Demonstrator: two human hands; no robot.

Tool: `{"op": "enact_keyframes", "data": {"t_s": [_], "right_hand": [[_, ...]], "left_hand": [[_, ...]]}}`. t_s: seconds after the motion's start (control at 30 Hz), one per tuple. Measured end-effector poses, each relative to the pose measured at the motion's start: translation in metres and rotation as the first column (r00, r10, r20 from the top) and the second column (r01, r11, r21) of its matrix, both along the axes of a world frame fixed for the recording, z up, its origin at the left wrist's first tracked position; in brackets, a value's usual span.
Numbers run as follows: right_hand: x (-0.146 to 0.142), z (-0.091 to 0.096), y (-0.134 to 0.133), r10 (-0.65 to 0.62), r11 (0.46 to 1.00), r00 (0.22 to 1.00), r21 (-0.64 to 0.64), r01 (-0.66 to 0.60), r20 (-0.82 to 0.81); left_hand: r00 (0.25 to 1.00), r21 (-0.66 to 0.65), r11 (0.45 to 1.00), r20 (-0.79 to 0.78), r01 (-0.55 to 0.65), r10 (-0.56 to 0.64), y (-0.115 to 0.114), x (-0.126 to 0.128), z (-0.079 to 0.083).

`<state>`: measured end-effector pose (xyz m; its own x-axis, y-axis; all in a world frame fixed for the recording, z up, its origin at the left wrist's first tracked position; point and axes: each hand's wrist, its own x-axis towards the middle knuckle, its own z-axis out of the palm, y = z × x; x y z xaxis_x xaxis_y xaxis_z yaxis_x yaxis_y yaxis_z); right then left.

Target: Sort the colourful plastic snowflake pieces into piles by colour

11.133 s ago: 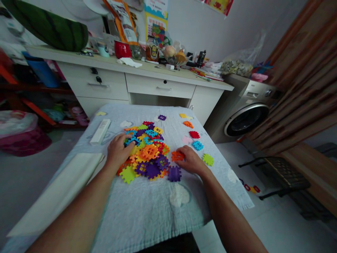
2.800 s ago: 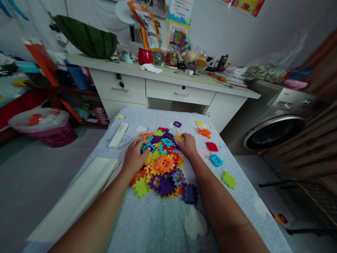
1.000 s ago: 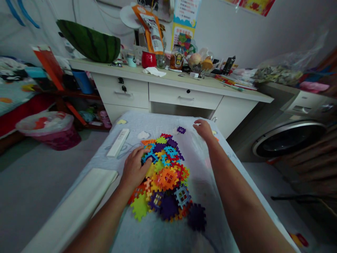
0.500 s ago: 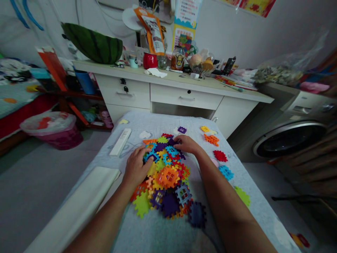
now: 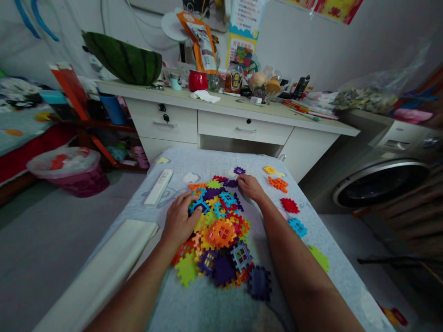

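Sweeping hastily could scatter tiles off the cloth point(image 5: 207, 313): the left hand point(image 5: 180, 220) lies open on the pile point(image 5: 221, 233), and the right hand point(image 5: 249, 186), apart, touches a purple tile point(image 5: 231, 183), grip indiscernible.

This is a lived-in room of a home, used for storage, laundry and play alike. A white desk with drawers point(image 5: 224, 124) along the far wall is crowded with household things: a large dark green watermelon point(image 5: 122, 60), a red mug point(image 5: 198, 80), jars and packets. Paper posters point(image 5: 245, 18) hang above it. A white front-loading washing machine point(image 5: 380, 180) stands at the right, a bed with a patterned cover point(image 5: 17, 124) at the left, with a pink bin lined with a plastic bag point(image 5: 65, 170) beside it. A heap of colourful plastic toy tiles point(image 5: 221, 230) lies near.
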<state>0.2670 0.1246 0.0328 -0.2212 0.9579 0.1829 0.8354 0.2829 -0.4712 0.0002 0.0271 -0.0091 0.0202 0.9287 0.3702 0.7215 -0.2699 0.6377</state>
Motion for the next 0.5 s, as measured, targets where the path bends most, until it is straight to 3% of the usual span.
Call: {"op": "enact_keyframes", "data": {"t_s": [0.23,0.4,0.5], "right_hand": [[0.015,-0.008,0.008,-0.194,0.981,0.971,0.001,0.196,-0.140],[0.027,-0.014,0.011,-0.276,0.961,0.961,0.013,0.276,-0.016],[0.033,-0.018,0.010,-0.264,0.964,0.963,-0.004,0.265,0.060]], "left_hand": [[1.000,0.016,1.000,0.014,0.003,-0.003,0.000,0.000,-0.001],[1.000,0.010,1.000,0.005,0.005,-0.005,0.000,-0.001,-0.002],[1.000,0.011,1.000,0.005,0.006,-0.006,0.000,-0.001,-0.001]]}}
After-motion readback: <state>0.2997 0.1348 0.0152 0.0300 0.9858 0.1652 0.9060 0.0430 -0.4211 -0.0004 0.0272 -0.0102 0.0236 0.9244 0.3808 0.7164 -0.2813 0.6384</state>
